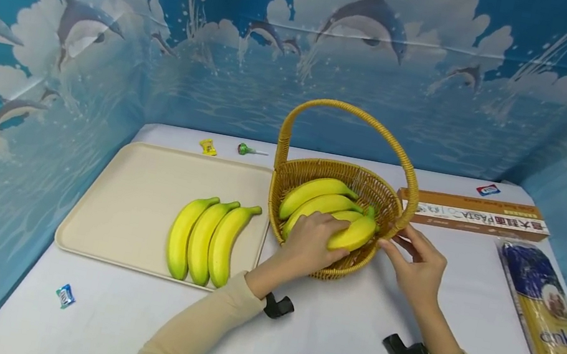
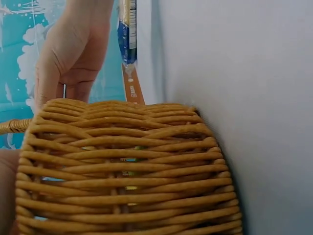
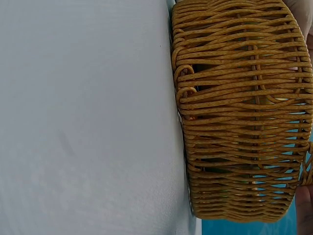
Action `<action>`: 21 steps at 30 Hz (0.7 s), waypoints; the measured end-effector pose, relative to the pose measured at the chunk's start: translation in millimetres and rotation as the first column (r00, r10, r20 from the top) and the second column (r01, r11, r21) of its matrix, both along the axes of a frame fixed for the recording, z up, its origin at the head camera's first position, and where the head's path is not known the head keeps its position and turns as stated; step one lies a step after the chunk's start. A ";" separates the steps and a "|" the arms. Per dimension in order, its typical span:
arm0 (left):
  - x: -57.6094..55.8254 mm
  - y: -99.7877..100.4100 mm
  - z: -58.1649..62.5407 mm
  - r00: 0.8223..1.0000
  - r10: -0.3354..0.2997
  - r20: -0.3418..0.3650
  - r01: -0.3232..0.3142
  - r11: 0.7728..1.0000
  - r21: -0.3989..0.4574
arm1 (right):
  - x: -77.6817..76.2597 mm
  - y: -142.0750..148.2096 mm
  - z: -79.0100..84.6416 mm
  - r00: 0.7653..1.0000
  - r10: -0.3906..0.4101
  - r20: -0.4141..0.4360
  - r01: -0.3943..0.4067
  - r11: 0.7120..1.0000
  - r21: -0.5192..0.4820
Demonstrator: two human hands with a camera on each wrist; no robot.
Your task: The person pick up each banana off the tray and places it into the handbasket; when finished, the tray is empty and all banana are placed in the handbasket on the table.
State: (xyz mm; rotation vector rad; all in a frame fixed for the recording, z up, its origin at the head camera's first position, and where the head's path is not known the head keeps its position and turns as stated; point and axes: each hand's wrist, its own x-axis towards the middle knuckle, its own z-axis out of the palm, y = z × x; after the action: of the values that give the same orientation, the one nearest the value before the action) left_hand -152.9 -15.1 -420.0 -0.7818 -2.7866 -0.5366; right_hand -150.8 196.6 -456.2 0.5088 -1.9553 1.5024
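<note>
L hand point(image 1: 310, 242), the nearer, has fingers part-curled round the front banana point(image 1: 355, 235) inside the basket point(image 1: 337, 272), banana's long axis running fwd and slightly R, stem end away, while R hand point(image 1: 420, 274), just R, pinches basket's R rim.

- Basket point(image 3: 234, 132): rough, wicker-like weave
- Bananas point(image 1: 315, 193) inside basket: smooth, softly glossy
- Tray point(image 1: 137, 202) left of basket: smooth, matt, plastic-looking
- Pasta bag point(image 1: 553, 341) right of basket: glossy film
</note>
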 end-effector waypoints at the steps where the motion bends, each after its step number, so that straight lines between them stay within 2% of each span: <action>1: 1.5 -0.4 -0.2 1.000 -0.002 -0.014 0.002 1.000 0.009 | -1.0 1.3 -2.9 1.000 0.000 -0.003 0.000 1.000 -0.004; 4: 8.5 -3.8 2.3 0.999 -0.011 -0.041 0.013 0.998 0.060 | -2.4 3.9 -7.8 1.000 0.004 -0.008 -0.004 1.000 -0.012; 8: 23.0 -14.0 14.4 0.999 -0.018 -0.031 0.022 0.987 0.158 | -0.8 3.8 -7.3 1.000 0.007 -0.008 -0.007 1.000 -0.008; 11: 35.5 -26.4 23.4 0.999 -0.028 -0.027 0.034 0.967 0.253 | 3.2 0.7 -0.6 1.000 0.009 -0.007 -0.009 1.000 -0.006; 15: 53.0 -48.9 26.7 0.997 -0.044 -0.058 0.063 0.924 0.377 | 5.3 -2.3 6.2 1.000 0.008 -0.009 -0.008 1.000 -0.001; 18: 65.3 -71.0 25.2 0.997 -0.016 -0.069 0.045 0.897 0.440 | 1.4 -0.6 1.1 1.000 -0.004 -0.007 0.004 1.000 0.004; 21: 72.2 -98.6 23.6 0.994 0.081 -0.078 -0.032 0.870 0.492 | -2.2 1.8 -5.3 1.000 -0.005 -0.009 0.005 1.000 -0.001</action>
State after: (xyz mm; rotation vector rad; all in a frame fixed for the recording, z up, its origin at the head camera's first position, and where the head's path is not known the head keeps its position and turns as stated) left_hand -80.7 -113.7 -396.4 -0.5865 -2.4064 -1.1053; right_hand -153.1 198.4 -461.5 0.5089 -1.9476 1.4956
